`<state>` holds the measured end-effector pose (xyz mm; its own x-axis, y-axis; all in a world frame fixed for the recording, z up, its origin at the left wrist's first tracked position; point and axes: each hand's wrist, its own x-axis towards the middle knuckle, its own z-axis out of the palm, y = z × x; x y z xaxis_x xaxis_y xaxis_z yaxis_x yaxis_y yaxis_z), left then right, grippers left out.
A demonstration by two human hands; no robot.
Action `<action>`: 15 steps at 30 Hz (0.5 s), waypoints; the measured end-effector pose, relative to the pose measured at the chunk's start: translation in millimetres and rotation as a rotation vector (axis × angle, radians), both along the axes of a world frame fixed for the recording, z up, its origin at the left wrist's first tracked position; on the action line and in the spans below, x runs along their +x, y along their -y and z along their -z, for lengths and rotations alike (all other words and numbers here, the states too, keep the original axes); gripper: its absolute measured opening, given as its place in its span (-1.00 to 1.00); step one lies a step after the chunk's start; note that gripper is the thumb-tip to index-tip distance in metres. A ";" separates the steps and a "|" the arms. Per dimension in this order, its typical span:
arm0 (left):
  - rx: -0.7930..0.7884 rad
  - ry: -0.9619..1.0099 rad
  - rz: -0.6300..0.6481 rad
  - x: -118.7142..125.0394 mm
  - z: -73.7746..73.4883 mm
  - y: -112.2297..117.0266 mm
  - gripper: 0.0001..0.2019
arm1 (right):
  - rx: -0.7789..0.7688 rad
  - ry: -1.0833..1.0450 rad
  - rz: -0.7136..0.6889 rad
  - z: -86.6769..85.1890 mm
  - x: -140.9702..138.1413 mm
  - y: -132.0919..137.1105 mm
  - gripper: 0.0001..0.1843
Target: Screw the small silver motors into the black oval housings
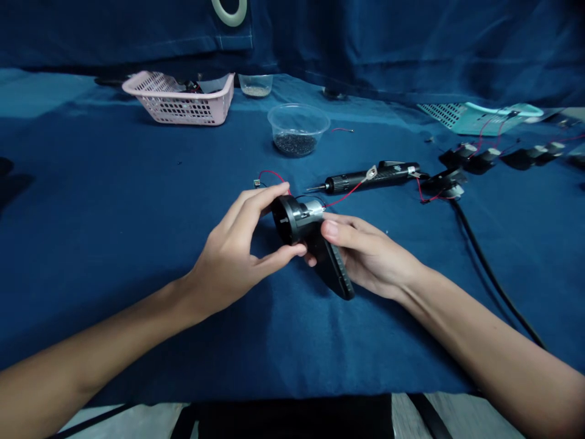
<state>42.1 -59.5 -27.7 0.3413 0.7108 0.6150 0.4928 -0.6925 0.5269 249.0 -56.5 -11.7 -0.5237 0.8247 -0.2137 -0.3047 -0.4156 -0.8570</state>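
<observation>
A black plastic housing [333, 268] with a round ring at one end and a ribbed handle is held up between both hands. A small silver motor [313, 210] sits in it behind the ring. My left hand [237, 247] pinches the ring between thumb and fingers. My right hand [377, 253] grips the handle close to the motor, the thumb on top and several fingers hidden behind. A red wire [343, 198] runs from the motor to a pale metal tab. Another red wire [274, 174] ends in a small square connector [256, 183] beyond my left fingers.
Behind the hands lies a black electric screwdriver [379, 177], its cable [489, 268] running down the right side. A clear tub [298, 131] holds dark screws. Farther back are a pink basket [187, 107] and a teal basket [479, 119]. Several wired black parts [525, 157] lie at right.
</observation>
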 end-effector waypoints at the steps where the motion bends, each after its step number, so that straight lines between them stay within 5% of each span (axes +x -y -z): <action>1: -0.021 0.015 0.007 0.3 0.5 0.6 -0.39 | 0.003 0.008 -0.004 -0.2 0.0 0.4 -0.73; 15: -0.111 0.111 0.054 2.4 3.8 -1.3 -0.42 | -0.015 0.046 -0.005 1.1 0.2 1.7 -0.72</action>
<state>44.4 -58.2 -31.6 0.3157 0.7590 0.5694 0.3909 -0.6508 0.6508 249.2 -58.2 -12.8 -0.5168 0.8188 -0.2500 -0.2628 -0.4297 -0.8639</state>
